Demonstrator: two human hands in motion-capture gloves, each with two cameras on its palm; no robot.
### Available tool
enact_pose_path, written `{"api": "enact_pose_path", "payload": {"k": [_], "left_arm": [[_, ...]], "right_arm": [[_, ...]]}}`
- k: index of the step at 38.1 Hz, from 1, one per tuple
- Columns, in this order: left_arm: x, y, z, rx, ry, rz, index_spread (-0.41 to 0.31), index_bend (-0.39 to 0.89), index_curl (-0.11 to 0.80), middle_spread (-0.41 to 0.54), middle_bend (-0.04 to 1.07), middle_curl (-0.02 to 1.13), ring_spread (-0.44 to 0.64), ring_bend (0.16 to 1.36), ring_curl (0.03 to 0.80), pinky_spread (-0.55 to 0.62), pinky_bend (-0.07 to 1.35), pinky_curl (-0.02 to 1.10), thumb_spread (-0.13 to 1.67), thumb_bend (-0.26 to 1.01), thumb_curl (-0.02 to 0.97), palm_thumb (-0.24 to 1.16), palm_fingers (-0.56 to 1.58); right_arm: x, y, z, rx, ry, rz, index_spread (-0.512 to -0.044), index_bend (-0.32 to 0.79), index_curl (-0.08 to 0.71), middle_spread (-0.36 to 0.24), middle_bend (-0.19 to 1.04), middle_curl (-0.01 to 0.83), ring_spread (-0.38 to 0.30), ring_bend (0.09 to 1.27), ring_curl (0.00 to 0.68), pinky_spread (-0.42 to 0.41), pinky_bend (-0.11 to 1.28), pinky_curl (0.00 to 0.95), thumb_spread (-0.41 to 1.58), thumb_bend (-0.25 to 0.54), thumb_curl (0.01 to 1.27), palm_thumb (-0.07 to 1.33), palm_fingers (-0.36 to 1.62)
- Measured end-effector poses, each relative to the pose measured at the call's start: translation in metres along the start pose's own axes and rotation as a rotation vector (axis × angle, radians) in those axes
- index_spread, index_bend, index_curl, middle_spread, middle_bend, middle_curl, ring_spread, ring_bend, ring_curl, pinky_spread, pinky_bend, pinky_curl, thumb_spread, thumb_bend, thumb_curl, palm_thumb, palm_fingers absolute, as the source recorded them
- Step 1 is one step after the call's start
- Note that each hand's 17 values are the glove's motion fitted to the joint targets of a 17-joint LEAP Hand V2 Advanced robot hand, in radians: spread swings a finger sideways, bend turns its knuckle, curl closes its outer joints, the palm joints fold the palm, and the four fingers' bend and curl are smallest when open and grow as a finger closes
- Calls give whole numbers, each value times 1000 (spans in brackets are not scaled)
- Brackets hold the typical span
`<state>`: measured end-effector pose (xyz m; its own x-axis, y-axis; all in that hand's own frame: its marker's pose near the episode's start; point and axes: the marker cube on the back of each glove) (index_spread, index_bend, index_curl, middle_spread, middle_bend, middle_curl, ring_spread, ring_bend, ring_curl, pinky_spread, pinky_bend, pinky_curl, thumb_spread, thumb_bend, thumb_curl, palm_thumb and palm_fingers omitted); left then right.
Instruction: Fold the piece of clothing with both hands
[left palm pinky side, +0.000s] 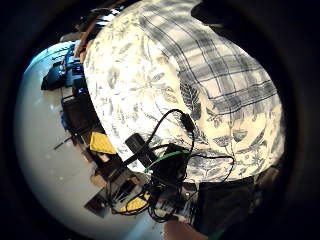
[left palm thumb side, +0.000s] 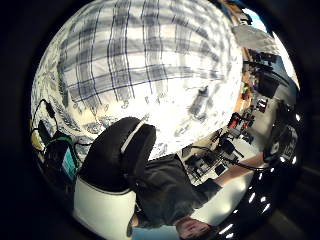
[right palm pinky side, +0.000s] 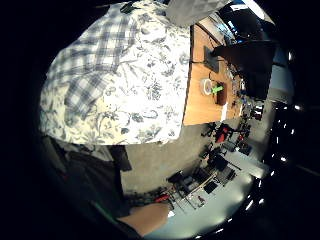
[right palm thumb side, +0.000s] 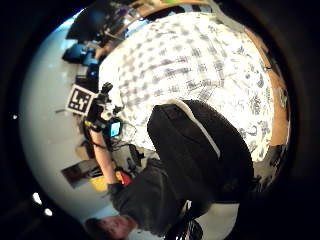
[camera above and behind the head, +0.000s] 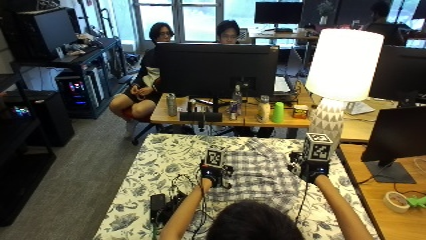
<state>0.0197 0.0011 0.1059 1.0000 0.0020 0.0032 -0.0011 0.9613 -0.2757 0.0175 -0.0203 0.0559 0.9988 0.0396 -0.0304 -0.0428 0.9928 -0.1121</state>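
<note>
Plaid shirt lies beneath both hands, fingers unseen.

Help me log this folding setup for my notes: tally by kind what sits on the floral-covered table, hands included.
Plaid shirt: 1
Gloved hands, left hand and right hand: 2
Floral tablecloth: 1
Black boxes with cables: 1 cluster; the number of pieces cannot be told
Total: 5

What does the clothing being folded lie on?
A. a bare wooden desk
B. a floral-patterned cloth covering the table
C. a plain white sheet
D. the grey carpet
B: in the outside view the plaid shirt lies spread on the white cloth with a blue floral print that covers the table.
</note>
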Motion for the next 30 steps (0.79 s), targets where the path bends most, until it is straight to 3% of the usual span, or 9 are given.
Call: {"api": "enact_pose_path", "payload": {"k": [4, 16, 21, 30], "left_arm": [[5, -8, 26, -132, -23, 11, -36, 153, 197, 251, 176, 224, 349, 663, 242, 402, 592, 305, 984, -14, 230, 198, 44], [13, -27, 51, -141, -45, -22, -30, 94, 194, 245, 145, 222, 351, 683, 255, 353, 809, 373, 967, -18, 257, 241, 77], [14, -31, 60, -170, -45, 18, -28, 106, 192, 245, 152, 221, 346, 696, 262, 311, 868, 389, 972, -7, 269, 287, 76], [13, -31, 64, -195, -65, -53, -47, 157, 217, 201, 181, 241, 299, 679, 262, 249, 850, 378, 1026, 15, 294, 414, 138]], "right_arm": [[1, -4, 9, -17, 1, -2, -322, 147, 251, 25, 183, 270, 143, 366, 242, 247, 454, 304, 1252, 37, 142, 314, 247], [7, -6, 23, -40, 3, 10, -323, 148, 266, 25, 183, 289, 143, 366, 262, 245, 460, 322, 1262, -2, 160, 332, 238], [10, -5, 30, -54, 1, 5, -323, 148, 271, 25, 183, 295, 143, 366, 268, 245, 461, 327, 1264, -10, 165, 336, 235], [12, -5, 41, -75, -1, 5, -324, 147, 277, 25, 183, 304, 144, 364, 278, 245, 460, 333, 1266, -13, 171, 338, 233]]}}
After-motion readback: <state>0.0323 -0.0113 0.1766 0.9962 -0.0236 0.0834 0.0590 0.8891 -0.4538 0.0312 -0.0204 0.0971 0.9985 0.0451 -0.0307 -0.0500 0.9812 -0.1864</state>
